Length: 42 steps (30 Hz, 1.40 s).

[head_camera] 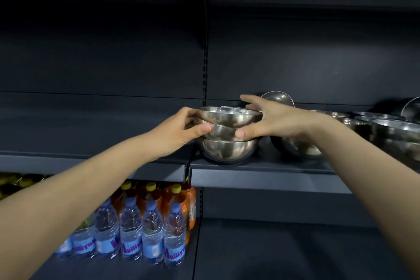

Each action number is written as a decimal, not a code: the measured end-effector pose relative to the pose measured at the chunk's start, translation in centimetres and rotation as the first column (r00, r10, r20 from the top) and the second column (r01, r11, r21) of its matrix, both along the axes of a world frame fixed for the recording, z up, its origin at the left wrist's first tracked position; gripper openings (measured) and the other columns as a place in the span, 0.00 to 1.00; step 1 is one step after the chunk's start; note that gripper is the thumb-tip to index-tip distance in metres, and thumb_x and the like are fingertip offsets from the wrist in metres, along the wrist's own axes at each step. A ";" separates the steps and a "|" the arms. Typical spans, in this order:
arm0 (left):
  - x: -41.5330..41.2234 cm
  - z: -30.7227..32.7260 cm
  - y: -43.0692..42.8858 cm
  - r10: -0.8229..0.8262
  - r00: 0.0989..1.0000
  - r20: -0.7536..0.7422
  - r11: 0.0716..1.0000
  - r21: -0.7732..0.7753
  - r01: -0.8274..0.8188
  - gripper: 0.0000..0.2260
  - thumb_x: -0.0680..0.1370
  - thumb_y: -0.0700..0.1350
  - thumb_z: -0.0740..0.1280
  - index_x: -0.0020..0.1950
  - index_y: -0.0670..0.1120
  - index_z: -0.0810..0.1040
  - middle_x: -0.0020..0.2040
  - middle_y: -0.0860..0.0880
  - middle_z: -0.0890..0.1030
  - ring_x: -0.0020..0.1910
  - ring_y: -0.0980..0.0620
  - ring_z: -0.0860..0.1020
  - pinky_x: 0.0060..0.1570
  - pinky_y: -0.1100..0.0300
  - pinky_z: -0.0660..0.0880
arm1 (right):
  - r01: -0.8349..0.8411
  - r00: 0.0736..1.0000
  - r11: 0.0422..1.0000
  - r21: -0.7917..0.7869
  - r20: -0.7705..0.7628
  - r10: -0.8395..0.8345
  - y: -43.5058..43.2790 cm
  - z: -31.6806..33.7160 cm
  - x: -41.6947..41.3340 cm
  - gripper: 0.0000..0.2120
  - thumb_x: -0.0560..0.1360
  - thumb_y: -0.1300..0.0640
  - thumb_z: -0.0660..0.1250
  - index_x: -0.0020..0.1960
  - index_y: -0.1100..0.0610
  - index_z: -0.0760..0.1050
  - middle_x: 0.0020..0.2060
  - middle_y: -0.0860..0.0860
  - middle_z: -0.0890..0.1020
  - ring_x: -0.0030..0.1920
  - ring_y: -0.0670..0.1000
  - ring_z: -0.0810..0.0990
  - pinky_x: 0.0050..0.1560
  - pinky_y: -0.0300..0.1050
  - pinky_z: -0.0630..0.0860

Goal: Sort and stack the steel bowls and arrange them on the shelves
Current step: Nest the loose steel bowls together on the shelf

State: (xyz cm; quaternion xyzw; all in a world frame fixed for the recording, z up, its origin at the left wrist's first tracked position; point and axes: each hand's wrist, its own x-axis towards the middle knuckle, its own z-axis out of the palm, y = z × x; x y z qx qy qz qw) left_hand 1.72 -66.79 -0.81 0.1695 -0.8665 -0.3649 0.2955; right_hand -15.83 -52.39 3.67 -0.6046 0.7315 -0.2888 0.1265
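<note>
A stack of three nested steel bowls point(229, 134) stands at the left end of the dark right-hand shelf point(261, 176). My left hand point(184, 129) grips the stack's left side, thumb on the middle bowl. My right hand point(270, 120) holds its right side, thumb under the upper bowls, fingers spread over the rim. Behind my right hand a steel bowl point(278, 98) leans on its edge against the back panel. Another bowl point(302, 146) sits under my right wrist, partly hidden. More steel bowls point(395, 132) crowd the shelf's right end.
On the lower shelf at the left stand several water bottles point(134, 234) with blue labels, and orange drink bottles point(172, 202) behind them. A slotted upright point(205, 70) divides the two shelf bays. The left-hand shelf point(91, 134) lies level with the bowls.
</note>
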 end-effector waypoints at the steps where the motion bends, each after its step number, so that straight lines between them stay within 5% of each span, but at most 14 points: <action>1: -0.1 0.0 0.1 0.006 1.000 -0.012 1.000 -0.009 -0.006 0.20 0.70 0.57 0.65 0.58 0.52 0.67 0.55 0.58 0.75 0.56 0.64 0.73 0.53 0.71 0.69 | 0.004 1.000 1.000 0.004 -0.010 -0.004 -0.1 -0.2 0.0 0.56 0.56 0.37 0.74 0.77 0.43 0.49 0.76 0.46 0.59 0.74 0.49 0.61 0.73 0.47 0.58; 4: -0.3 0.0 0.2 0.017 0.999 -0.038 1.000 -0.024 -0.018 0.14 0.73 0.52 0.67 0.55 0.52 0.68 0.54 0.56 0.76 0.52 0.66 0.74 0.47 0.76 0.71 | 0.041 0.999 0.998 -0.053 0.015 -0.041 -0.3 -0.6 -0.1 0.54 0.60 0.42 0.78 0.76 0.41 0.49 0.75 0.45 0.60 0.74 0.50 0.61 0.73 0.48 0.59; 7: -0.2 0.2 0.4 0.020 0.996 -0.086 1.000 0.002 -0.020 0.12 0.72 0.50 0.68 0.51 0.54 0.68 0.53 0.56 0.76 0.51 0.66 0.75 0.47 0.78 0.71 | 0.053 0.999 0.994 -0.095 0.017 -0.052 -0.4 -0.8 -0.2 0.60 0.53 0.39 0.80 0.76 0.39 0.50 0.75 0.44 0.61 0.73 0.49 0.63 0.73 0.51 0.61; 12: -0.1 1.0 0.7 0.021 0.995 -0.095 1.000 -0.001 -0.021 0.35 0.73 0.51 0.68 0.75 0.46 0.55 0.65 0.57 0.67 0.65 0.61 0.67 0.61 0.67 0.65 | 0.011 1.000 0.984 -0.177 0.014 -0.009 -0.1 0.1 0.0 0.57 0.56 0.46 0.79 0.76 0.42 0.50 0.74 0.47 0.62 0.73 0.48 0.62 0.73 0.46 0.60; 19: 0.0 0.2 0.8 -0.021 0.993 0.115 1.000 -0.012 0.023 0.38 0.69 0.57 0.66 0.75 0.49 0.56 0.61 0.60 0.69 0.67 0.59 0.67 0.62 0.67 0.63 | -0.009 0.999 0.997 -0.072 -0.040 0.006 -0.1 0.3 -0.4 0.56 0.58 0.47 0.80 0.77 0.43 0.52 0.74 0.44 0.61 0.72 0.47 0.63 0.70 0.42 0.60; 24: 0.2 1.4 0.6 -0.032 0.975 0.220 0.999 -0.025 0.038 0.29 0.75 0.53 0.65 0.73 0.53 0.58 0.52 0.69 0.69 0.54 0.71 0.69 0.52 0.74 0.65 | 0.027 0.995 1.000 -0.005 -0.095 -0.028 0.0 0.3 -0.2 0.59 0.52 0.29 0.67 0.77 0.46 0.51 0.76 0.43 0.57 0.74 0.49 0.59 0.75 0.49 0.57; 28: 0.1 1.9 0.5 -0.022 0.970 0.241 0.999 -0.020 0.028 0.21 0.77 0.56 0.58 0.69 0.57 0.58 0.56 0.67 0.68 0.62 0.64 0.66 0.58 0.69 0.61 | 0.033 0.994 0.999 -0.007 -0.106 -0.034 0.0 0.2 0.1 0.58 0.53 0.27 0.62 0.78 0.48 0.51 0.76 0.43 0.57 0.74 0.50 0.60 0.75 0.50 0.57; 35: 0.0 2.2 -0.1 -0.013 0.981 0.193 0.999 -0.034 0.020 0.43 0.64 0.67 0.60 0.75 0.49 0.57 0.70 0.53 0.68 0.68 0.55 0.67 0.71 0.55 0.62 | 0.036 0.998 0.999 -0.011 -0.046 -0.036 0.2 -0.1 0.1 0.57 0.54 0.29 0.66 0.77 0.46 0.51 0.76 0.43 0.57 0.75 0.49 0.59 0.74 0.50 0.56; 42: -0.1 1.9 -1.3 -0.045 0.990 0.137 0.999 0.010 0.044 0.54 0.55 0.78 0.66 0.75 0.52 0.59 0.72 0.51 0.68 0.71 0.52 0.67 0.72 0.49 0.62 | 0.052 0.999 0.997 -0.058 0.009 -0.052 0.2 -0.3 0.2 0.60 0.50 0.31 0.69 0.77 0.47 0.51 0.75 0.44 0.60 0.74 0.48 0.61 0.73 0.45 0.58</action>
